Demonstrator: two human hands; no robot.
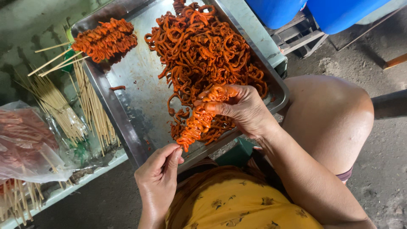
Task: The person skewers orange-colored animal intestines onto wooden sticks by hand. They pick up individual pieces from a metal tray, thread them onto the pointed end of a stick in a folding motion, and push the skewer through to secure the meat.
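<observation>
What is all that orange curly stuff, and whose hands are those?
The picture comes from a camera worn on a person's head, looking down, so the hands are that person's own. The right hand grips a skewer packed with orange, curly strips of food. The left hand pinches the skewer's bottom end. Under them sits a metal tray with a big pile of loose strips. Finished skewers lie across the tray's far corner. Beside the tray are bare wooden sticks and a plastic bag. Blue barrels stand behind.
</observation>
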